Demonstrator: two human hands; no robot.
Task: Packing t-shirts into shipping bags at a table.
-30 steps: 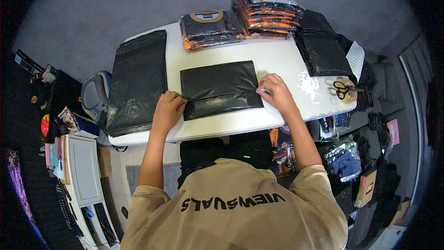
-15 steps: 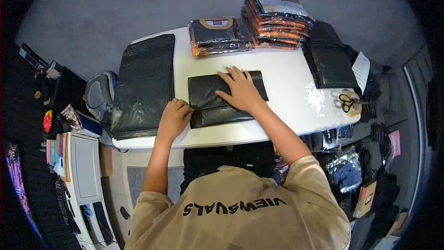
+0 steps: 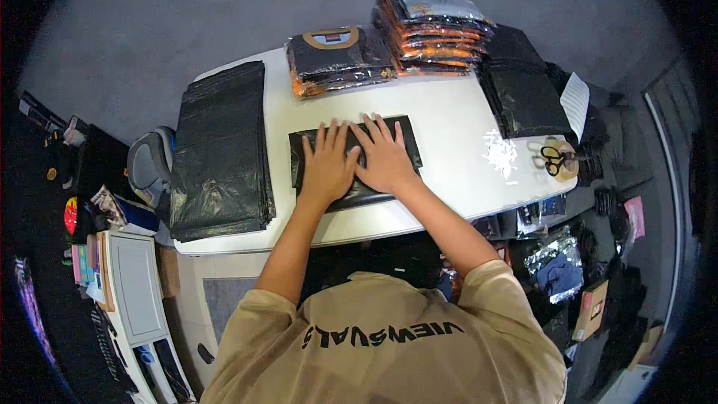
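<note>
Clear plastic packets holding folded dark and orange cloth stand in a tall stack [image 3: 434, 26] and, left of it, a shorter stack [image 3: 336, 60], both along the far edge of your bench [image 3: 445, 123]. Below the bench at right, a clear bag [image 3: 557, 269] holds blue cloth. Flat black bags [image 3: 219, 153] are piled at the bench's left end; more black plastic [image 3: 521, 101] lies at far right. The white benchtop also carries scattered white slips [image 3: 499, 153] and black-handled scissors [image 3: 552, 161]. A grey chair [image 3: 148, 164] and white cabinet [image 3: 134, 284] stand to your left. A folded black package [image 3: 363, 194] lies front and centre, beneath your left hand [image 3: 327, 167] and right hand [image 3: 383, 161], both palm down, fingers spread, thumbs close together.
</note>
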